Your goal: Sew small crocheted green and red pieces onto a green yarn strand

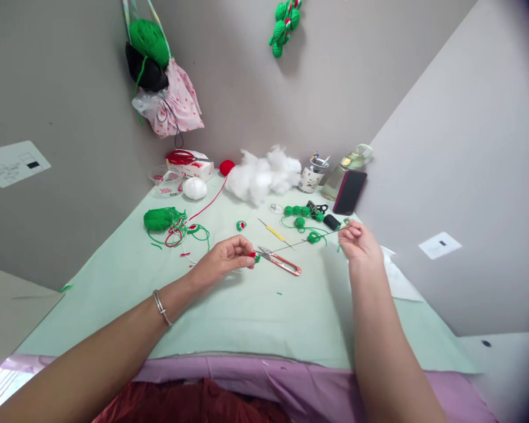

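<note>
My left hand [231,254] pinches a small red, white and green crocheted piece [257,257] above the middle of the table. From it a thin dark thread [298,242] stretches up and right to my right hand [356,238], whose closed fingers grip its far end. Whether a needle is there too, I cannot tell. Just right of the piece lie orange-handled thread snips [286,266]. Behind them is a yellow-handled crochet hook [275,233]. A second small crocheted piece [241,225] rests on the table beyond my left hand.
Green yarn [158,219] with tangled ends lies at left. White stuffing [262,176] and a red yarn ball [226,167] stand at the back. Green crocheted balls [300,222], a black thread spool [332,221], a phone [350,192], a bottle [335,182] and a pen cup [312,178] are at right.
</note>
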`<state>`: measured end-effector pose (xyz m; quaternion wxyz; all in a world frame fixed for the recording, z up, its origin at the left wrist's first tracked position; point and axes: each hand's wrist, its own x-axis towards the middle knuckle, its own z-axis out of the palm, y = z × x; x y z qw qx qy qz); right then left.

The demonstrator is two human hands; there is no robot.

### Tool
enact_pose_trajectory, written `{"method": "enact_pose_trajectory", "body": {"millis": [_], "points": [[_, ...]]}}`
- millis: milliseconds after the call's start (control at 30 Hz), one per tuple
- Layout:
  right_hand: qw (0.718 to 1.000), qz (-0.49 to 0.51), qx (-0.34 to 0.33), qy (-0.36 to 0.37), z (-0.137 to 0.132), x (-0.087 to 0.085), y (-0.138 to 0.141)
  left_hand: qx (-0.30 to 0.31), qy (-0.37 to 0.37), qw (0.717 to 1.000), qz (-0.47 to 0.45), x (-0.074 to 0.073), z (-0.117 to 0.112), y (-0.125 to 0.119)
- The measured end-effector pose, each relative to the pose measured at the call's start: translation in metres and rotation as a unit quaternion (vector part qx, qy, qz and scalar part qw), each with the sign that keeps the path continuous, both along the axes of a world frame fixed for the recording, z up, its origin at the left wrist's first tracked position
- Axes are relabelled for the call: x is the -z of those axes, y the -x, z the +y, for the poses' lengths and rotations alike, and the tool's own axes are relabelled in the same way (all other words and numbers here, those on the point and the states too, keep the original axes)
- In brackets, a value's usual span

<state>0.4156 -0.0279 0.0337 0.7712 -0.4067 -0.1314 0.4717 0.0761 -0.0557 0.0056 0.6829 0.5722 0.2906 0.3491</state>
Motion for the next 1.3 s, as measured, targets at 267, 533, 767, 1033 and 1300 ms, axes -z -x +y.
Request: {"method": "enact_pose_trajectory", "body": {"millis": [267, 533, 767, 1033, 1300], "points": [[0.999, -0.037, 0.031, 0.007, 0.001, 0.0, -0.001, -0.007, 0.007, 1.0, -0.022, 0.001, 0.001, -0.001], [0.938, -0.301, -0.153, -0.08, -0.021, -0.012, 0.082, -0.033, 0.065, 0.996, -0.048, -0.003, 0.001, -0.001], [0.743, -0.571, -0.338, -0.09, -0.051, -0.003, 0.143, 0.006, 0.099, 0.994, -0.048, -0.006, 0.0, 0.001], [0.756, -0.577, -0.302, -0.059, -0.047, 0.011, 0.148, -0.008, 0.066, 0.997, -0.044, -0.003, -0.002, -0.004], [0.788, -0.562, -0.245, -0.055, -0.046, 0.002, 0.139, -0.066, 0.018, 0.998, -0.006, 0.001, 0.001, -0.004]]}}
